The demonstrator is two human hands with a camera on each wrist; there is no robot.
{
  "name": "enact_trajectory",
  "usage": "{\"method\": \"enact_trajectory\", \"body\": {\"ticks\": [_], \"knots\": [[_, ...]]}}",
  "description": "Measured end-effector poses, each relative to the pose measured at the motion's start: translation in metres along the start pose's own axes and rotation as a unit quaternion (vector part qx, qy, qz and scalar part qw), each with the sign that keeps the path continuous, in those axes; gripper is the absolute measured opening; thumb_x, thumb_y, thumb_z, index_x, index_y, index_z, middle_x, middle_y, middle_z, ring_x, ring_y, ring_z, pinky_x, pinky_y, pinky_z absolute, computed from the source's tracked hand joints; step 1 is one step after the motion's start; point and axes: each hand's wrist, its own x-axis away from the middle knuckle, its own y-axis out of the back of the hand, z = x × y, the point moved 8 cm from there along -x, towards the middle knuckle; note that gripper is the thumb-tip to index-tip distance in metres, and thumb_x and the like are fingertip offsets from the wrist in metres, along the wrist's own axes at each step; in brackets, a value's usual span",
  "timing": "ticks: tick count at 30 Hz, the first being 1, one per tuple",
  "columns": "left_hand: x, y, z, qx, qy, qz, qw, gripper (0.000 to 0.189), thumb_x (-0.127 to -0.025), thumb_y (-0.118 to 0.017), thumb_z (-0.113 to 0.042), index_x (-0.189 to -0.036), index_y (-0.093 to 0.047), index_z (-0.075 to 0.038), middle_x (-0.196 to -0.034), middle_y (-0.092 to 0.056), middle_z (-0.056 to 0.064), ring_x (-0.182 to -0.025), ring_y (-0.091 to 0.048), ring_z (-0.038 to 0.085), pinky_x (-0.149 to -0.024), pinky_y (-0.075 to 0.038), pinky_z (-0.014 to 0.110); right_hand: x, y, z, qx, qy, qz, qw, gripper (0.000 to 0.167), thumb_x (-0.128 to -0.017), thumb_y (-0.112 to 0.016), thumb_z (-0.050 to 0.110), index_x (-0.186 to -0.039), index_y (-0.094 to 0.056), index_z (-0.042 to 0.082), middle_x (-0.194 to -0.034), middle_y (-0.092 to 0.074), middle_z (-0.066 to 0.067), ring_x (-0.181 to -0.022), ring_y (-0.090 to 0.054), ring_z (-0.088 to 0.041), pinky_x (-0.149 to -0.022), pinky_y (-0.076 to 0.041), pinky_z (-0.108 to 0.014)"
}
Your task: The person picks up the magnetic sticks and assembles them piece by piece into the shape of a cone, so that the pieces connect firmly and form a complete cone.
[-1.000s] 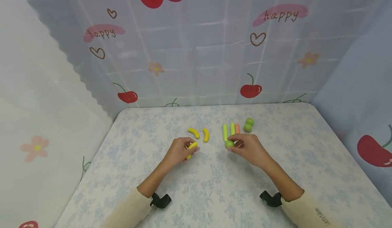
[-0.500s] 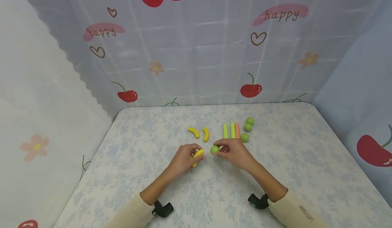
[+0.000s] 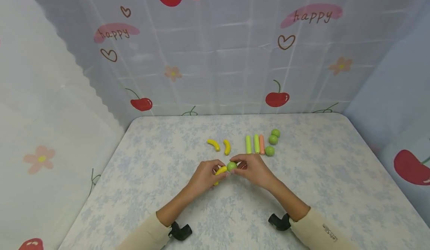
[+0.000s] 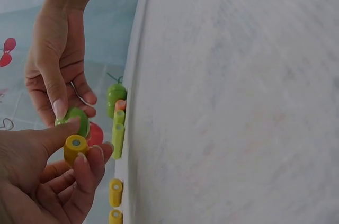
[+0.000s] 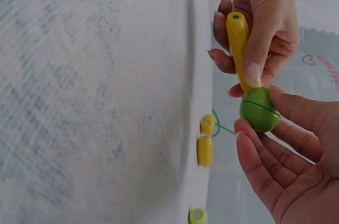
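My left hand pinches a yellow curved magnetic rod between thumb and fingers. A small round magnet shows in its free end in both wrist views. My right hand holds a green ball by thumb and fingertips; a seam runs around it. The rod's other end touches the ball, with both held above the table. In the left wrist view, the left thumb partly covers the green ball.
Two yellow curved rods lie beyond the hands on the table. To their right are two light-green straight rods, an orange straight rod and three green balls. A printed curtain stands behind the table.
My right hand has brought the green ball leftward and nearer from beside the straight rods until it meets the yellow rod. My left hand has shifted slightly right and nearer, still gripping that rod.
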Motion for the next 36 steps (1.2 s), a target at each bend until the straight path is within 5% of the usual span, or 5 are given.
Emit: {"method": "enact_trajectory", "body": {"ticks": [4, 13, 21, 28, 36], "knots": [[0.001, -0.005, 0.011, 0.077, 0.038, 0.049, 0.9951, 0.028, -0.098, -0.071, -0.028, -0.119, -0.072, -0.008, -0.082, -0.073, 0.004, -0.051, -0.064, 0.02, -0.048, -0.055, 0.033, -0.001, 0.0, -0.003, -0.005, 0.0, 0.01, 0.9999, 0.032, -0.088, -0.08, 0.009, -0.118, -0.073, 0.0, -0.112, -0.074, -0.008, -0.086, -0.071, -0.017, -0.075, -0.057, -0.028], [0.011, -0.018, 0.032, 0.242, 0.122, 0.132, 0.9535, 0.033, -0.1, -0.068, -0.023, -0.122, -0.069, 0.001, -0.09, -0.077, 0.012, -0.068, -0.072, 0.019, -0.06, -0.059, 0.032, -0.004, -0.007, -0.008, -0.042, 0.0, 0.051, 0.9978, 0.031, -0.089, -0.076, 0.0, -0.12, -0.073, 0.001, -0.116, -0.074, -0.007, -0.094, -0.071, -0.019, -0.082, -0.058, -0.033], [0.011, -0.028, 0.044, 0.301, 0.117, 0.18, 0.9291, 0.03, -0.1, -0.067, -0.023, -0.12, -0.068, 0.0, -0.097, -0.076, 0.015, -0.085, -0.075, 0.024, -0.07, -0.061, 0.032, -0.013, -0.01, -0.014, -0.041, 0.006, 0.091, 0.995, 0.029, -0.093, -0.075, 0.012, -0.12, -0.073, 0.002, -0.117, -0.073, -0.006, -0.094, -0.071, -0.017, -0.079, -0.058, -0.031], [0.009, -0.03, 0.056, 0.327, 0.106, 0.202, 0.9168, 0.032, -0.1, -0.067, -0.024, -0.121, -0.068, 0.0, -0.1, -0.075, 0.017, -0.088, -0.075, 0.027, -0.073, -0.061, 0.035, -0.041, 0.008, -0.024, 0.023, -0.042, 0.024, 0.9986, 0.027, -0.095, -0.073, 0.017, -0.118, -0.074, 0.002, -0.107, -0.075, -0.006, -0.094, -0.069, -0.022, -0.08, -0.058, -0.036], [0.009, -0.03, 0.06, 0.353, 0.117, 0.192, 0.9084, 0.03, -0.1, -0.068, -0.018, -0.122, -0.066, 0.002, -0.102, -0.075, 0.015, -0.088, -0.074, 0.024, -0.072, -0.061, 0.033, -0.078, 0.003, -0.034, 0.097, -0.103, -0.004, 0.9899, 0.031, -0.092, -0.076, 0.013, -0.118, -0.071, -0.003, -0.101, -0.072, -0.012, -0.091, -0.068, -0.026, -0.073, -0.057, -0.036]]}}
